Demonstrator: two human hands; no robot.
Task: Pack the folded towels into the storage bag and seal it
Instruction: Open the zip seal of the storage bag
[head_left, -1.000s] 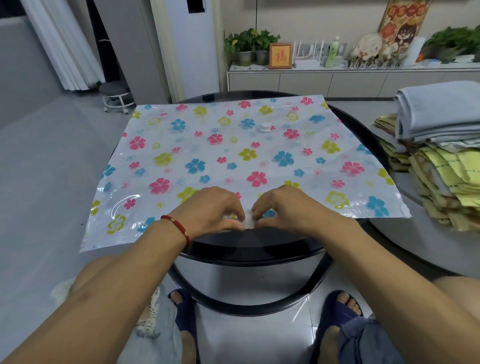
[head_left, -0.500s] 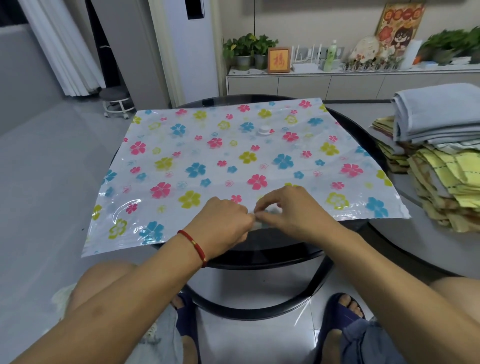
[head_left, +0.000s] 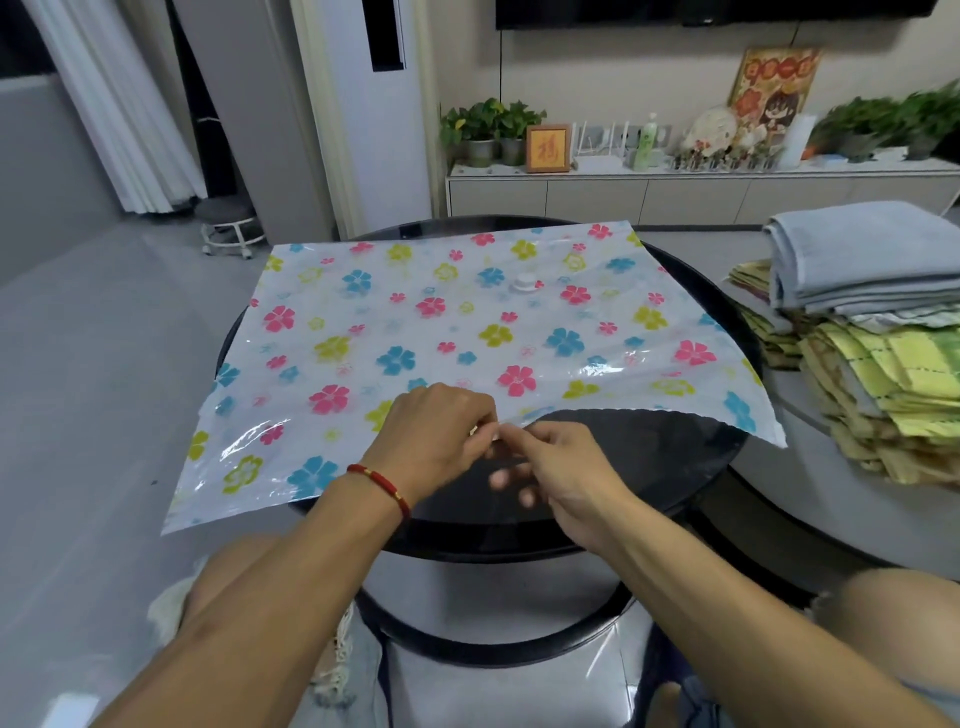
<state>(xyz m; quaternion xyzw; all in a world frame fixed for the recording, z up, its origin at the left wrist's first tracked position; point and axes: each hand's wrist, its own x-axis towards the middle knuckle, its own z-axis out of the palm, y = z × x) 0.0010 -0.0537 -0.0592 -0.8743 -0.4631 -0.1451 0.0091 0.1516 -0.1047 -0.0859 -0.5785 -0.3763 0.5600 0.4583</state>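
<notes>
A flat plastic storage bag (head_left: 415, 322) printed with pink, blue and yellow flowers lies spread over a round black table (head_left: 675, 467). A white valve cap (head_left: 523, 283) sits on its far half. My left hand (head_left: 431, 441), with a red cord at the wrist, pinches the bag's near edge at the middle. My right hand (head_left: 558, 467) is right beside it, thumb and forefinger pinching the same edge, its other fingers blurred. The near right part of that edge is lifted off the table. Folded towels (head_left: 872, 332) are stacked at the right, grey ones on top of yellow checked ones.
The towel stack rests on a grey surface (head_left: 810, 467) right of the black table. A low cabinet (head_left: 675, 192) with plants and ornaments lines the back wall. A small wheeled stool (head_left: 228, 228) stands at the back left. My knees and feet are under the table's near edge.
The bag's near right edge has risen off the table, baring the black top under it. Both hands stay at the middle of the near edge; the right one has drawn back a little.
</notes>
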